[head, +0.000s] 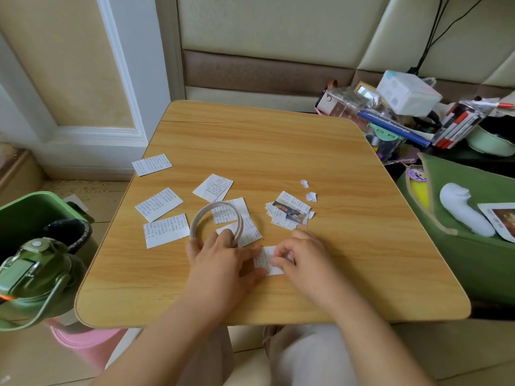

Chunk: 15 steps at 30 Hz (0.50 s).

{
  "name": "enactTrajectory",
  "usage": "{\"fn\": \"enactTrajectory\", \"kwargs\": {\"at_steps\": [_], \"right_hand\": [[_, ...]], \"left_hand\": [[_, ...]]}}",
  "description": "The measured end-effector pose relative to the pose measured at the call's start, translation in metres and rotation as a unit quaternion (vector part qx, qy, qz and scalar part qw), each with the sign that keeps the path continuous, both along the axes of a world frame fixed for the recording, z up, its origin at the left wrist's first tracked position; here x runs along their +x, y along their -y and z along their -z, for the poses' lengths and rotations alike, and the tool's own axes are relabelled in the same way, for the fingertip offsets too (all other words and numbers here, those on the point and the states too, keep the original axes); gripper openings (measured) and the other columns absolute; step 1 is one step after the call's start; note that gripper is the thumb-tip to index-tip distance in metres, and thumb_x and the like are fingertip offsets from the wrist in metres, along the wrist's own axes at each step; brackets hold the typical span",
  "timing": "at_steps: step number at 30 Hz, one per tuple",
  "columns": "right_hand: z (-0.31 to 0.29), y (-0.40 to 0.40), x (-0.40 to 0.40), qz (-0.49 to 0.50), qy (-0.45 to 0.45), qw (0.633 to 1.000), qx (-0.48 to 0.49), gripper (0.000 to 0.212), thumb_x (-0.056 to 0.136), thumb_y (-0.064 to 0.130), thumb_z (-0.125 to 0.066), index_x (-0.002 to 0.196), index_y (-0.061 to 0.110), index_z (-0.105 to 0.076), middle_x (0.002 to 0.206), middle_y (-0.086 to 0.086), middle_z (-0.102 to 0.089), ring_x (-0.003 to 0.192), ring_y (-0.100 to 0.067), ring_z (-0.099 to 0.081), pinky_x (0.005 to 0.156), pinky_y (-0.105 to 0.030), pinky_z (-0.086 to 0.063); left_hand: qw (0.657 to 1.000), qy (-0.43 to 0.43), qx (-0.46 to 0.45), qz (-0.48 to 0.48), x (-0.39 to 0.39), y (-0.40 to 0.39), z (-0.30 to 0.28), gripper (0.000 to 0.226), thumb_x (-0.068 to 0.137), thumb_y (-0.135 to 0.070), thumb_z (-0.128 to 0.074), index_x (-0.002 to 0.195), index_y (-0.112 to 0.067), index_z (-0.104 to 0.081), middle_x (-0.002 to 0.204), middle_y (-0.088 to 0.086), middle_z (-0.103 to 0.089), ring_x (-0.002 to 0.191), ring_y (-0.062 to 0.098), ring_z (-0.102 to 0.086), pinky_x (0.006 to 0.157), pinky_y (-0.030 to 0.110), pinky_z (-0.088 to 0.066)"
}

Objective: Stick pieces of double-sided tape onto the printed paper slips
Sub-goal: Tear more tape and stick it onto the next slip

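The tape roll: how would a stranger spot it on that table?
Look at the wooden table, near its front edge. The tape roll is a thin pale ring by the left hand, overlapping printed slips. It is the only round thing among flat rectangles.

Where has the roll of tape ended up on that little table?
In the head view the tape roll stands near the table's middle, over some paper slips, with the left hand holding its near edge.

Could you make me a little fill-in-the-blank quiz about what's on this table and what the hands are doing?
1. The tape roll is held by the ____ hand.
2. Both hands touch one paper slip lying on the ____ table.
3. The slip with a colour picture lies to the ____ of the tape roll.

Missing words: left; wooden; right
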State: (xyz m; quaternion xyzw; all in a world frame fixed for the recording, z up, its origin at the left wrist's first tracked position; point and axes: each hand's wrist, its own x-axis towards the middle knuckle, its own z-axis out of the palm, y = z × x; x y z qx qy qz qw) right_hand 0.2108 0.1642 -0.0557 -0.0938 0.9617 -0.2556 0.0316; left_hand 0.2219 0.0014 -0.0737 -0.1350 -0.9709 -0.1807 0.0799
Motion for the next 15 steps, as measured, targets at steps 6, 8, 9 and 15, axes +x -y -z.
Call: {"fn": "enactTrajectory", "kwargs": {"at_steps": [6,8,9,15], "right_hand": [[0.001,-0.007,-0.003,0.0,-0.006,1.0,0.004,0.009,0.086,0.021,-0.068,0.077,0.02,-0.068,0.075,0.017,-0.038,0.115,-0.017,-0.045,0.101,-0.029,-0.031],[0.002,0.012,-0.006,-0.036,-0.008,0.999,-0.002,0.006,0.086,0.021,-0.067,0.08,0.018,-0.069,0.074,0.016,-0.036,0.103,-0.017,-0.046,0.094,-0.027,-0.032],[0.003,0.019,-0.006,-0.045,-0.01,0.999,-0.004,0.005,0.086,0.021,-0.066,0.081,0.018,-0.069,0.075,0.016,-0.036,0.101,-0.017,-0.045,0.091,-0.026,-0.032],[0.002,-0.014,0.0,0.016,-0.008,0.999,-0.028,0.014,0.083,0.018,-0.071,0.071,0.023,-0.066,0.069,0.016,-0.035,0.094,-0.014,-0.046,0.095,-0.028,-0.035]], "left_hand": [[1.0,0.003,0.002,-0.018,0.0,0.002,0.001,0.041,0.079,-0.066,-0.052,0.113,-0.047,-0.064,0.082,-0.008,-0.036,0.092,0.019,-0.048,0.076,0.034,-0.016],[1.0,0.004,0.006,0.0,-0.001,0.002,0.005,0.04,0.072,-0.068,-0.045,0.092,-0.045,-0.072,0.071,-0.01,-0.032,0.073,0.019,-0.051,0.069,0.033,-0.016],[1.0,0.0,0.004,0.008,-0.001,0.002,0.007,0.04,0.07,-0.067,-0.043,0.085,-0.045,-0.072,0.069,-0.011,-0.03,0.067,0.019,-0.05,0.069,0.033,-0.018],[1.0,0.002,-0.008,-0.017,0.0,0.0,-0.001,0.039,0.08,-0.065,-0.051,0.113,-0.048,-0.063,0.083,-0.01,-0.035,0.093,0.017,-0.048,0.078,0.034,-0.016]]}}
